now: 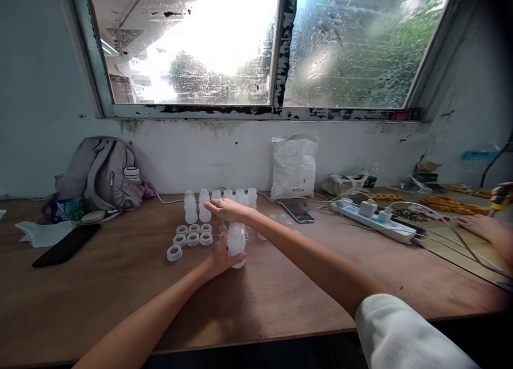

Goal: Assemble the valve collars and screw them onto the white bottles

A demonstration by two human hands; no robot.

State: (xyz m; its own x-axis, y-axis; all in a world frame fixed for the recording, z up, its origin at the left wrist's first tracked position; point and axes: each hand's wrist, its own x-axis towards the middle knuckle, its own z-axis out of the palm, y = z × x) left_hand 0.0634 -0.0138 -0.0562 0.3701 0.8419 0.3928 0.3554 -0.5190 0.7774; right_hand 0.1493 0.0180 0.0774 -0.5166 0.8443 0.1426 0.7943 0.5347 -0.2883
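My left hand point(222, 255) is wrapped round a small frosted-white bottle point(236, 246) with a domed top, which stands upright on the brown table. Above and beyond it my right hand point(227, 209) reaches leftward, fingers stretched out, nothing visible in them. Its fingertips overlap the edge of a domed white bottle point(204, 208) in the view; whether they touch I cannot tell. Another domed bottle point(190, 207) stands to its left. Several open-topped white bottles point(251, 198) form a row behind my right hand. White screw rings point(193, 239) lie in rows to the left. Small clear pieces point(223, 229) are partly hidden between my hands.
A stuffed white plastic bag point(294, 168) and a phone point(297, 210) are at the back. A power strip point(372, 222) with cables lies on the right, near another person's hand point(479, 225). On the left are a backpack point(96, 171) and a black phone-like slab point(66, 246).
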